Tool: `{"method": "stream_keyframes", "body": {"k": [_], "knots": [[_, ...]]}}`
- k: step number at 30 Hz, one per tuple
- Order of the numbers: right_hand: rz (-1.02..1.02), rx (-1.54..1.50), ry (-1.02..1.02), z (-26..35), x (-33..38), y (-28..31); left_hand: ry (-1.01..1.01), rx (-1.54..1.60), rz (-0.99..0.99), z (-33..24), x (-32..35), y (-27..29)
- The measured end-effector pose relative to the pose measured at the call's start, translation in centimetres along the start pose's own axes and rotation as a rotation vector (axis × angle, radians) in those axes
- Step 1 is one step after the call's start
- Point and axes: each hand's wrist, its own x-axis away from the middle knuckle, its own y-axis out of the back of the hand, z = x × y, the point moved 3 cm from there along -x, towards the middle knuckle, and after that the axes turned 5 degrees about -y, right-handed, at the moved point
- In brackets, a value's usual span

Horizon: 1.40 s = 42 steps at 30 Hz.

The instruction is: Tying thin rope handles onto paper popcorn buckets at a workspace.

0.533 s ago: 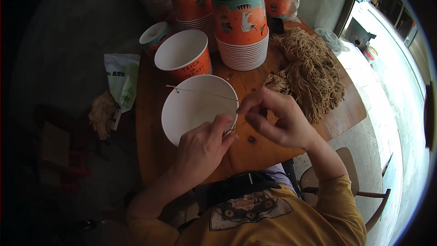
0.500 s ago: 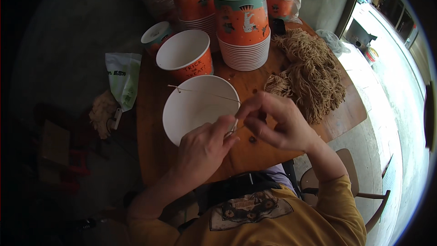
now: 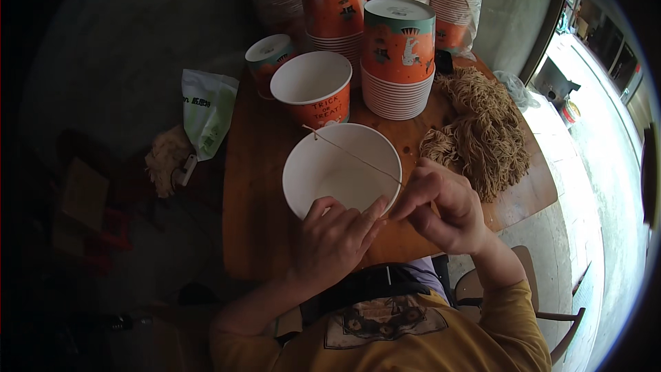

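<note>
A white-lined paper bucket (image 3: 323, 172) stands at the table's near edge, mouth up. A thin tan cord (image 3: 354, 154) is tied through its far-left rim and runs across the opening to the right rim. My left hand (image 3: 337, 238) grips the near rim, with some fingers over the inside and the index fingertip at the right side. Just outside the right rim, my right hand (image 3: 441, 210) is closed in a pinch around the cord's end, which is mostly hidden by the fingers.
Behind stand an upright orange bucket (image 3: 313, 86), a tall upside-down bucket stack (image 3: 398, 55) and another stack (image 3: 334, 10). A heap of tan cords (image 3: 485, 131) lies at right on the wooden table (image 3: 258, 234). A white-green bag (image 3: 208, 110) hangs at left.
The view has shifted, so the scene sits further right. My left fingers have moved from pinching beside the right rim to lying over the near rim. My right hand stays by the right rim.
</note>
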Motion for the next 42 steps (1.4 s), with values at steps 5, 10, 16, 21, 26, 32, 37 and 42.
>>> {"method": "stream_keyframes", "body": {"k": [5, 10, 16, 21, 26, 32, 37, 42], "knots": [[-0.102, 0.156, -0.087, -2.0, -1.0, 0.7, -0.073, -0.056, -0.099, 1.5, 0.6, 1.7], [-0.021, 0.056, -0.269, -5.4, -2.3, 2.0, -0.024, 0.034, -0.269, 5.5, 1.2, 5.6], [0.226, -0.048, -0.104, -6.7, -4.5, -1.0, 0.486, 0.814, -0.549, 13.9, -0.7, 9.3], [0.015, 0.051, 0.083, -7.8, -12.4, -2.2, 0.719, 1.05, -0.616, 23.9, -3.7, 12.4], [-0.22, -0.222, -0.13, -12.6, -23.4, -1.5, 0.545, 1.308, -0.653, 33.3, -7.7, 14.8], [-0.381, -0.257, -0.321, -21.2, -31.2, -2.6, 0.442, 1.289, -0.841, 37.8, -9.6, 10.7], [-0.554, 0.01, -0.328, -23.4, -33.7, -3.4, 0.247, 1.004, -0.848, 39.6, -9.1, 6.9], [-0.596, 0.115, -0.36, -26.9, -35.0, -1.9, 0.408, 0.698, -0.663, 41.2, -11.8, 3.8]]}}
